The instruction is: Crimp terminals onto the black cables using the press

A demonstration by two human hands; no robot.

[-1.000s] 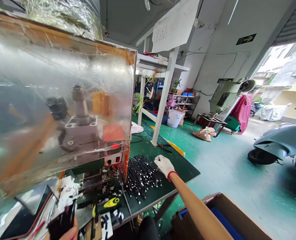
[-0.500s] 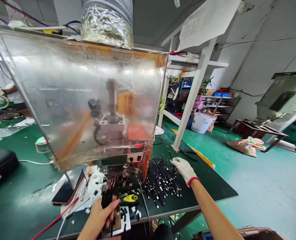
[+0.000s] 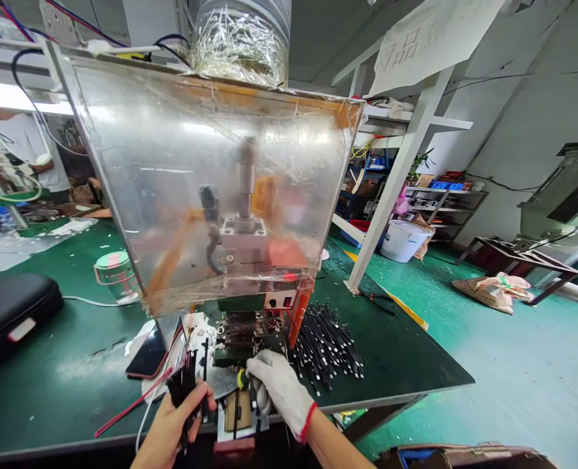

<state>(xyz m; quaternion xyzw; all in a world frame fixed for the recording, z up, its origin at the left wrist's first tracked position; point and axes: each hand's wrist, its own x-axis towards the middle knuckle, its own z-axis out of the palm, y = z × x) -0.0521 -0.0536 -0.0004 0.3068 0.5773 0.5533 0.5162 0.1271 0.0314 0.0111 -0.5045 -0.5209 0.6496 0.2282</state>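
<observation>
Black strips point(image 3: 183, 384) clamped in bare left hand point(image 3: 172, 417); gloved right hand point(image 3: 275, 385) curled, cannot tell if gripping.

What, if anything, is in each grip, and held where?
Left grip: a bundle of black strips, held below its upper ends, which stick up. Gloved right grip: cannot tell whether it holds anything.

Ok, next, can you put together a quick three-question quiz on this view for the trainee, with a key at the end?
1. Multiple choice: the left hand is holding A) a phone, B) a bundle of black strips, C) a lidded jar.
2. True or false: seen from the camera, the pile of black strips lies to the right of the clear panel.
3. Fill in: the right hand wears a white glove with a ____ cuff edge.

Key: 1 B; 2 true; 3 red.
</observation>
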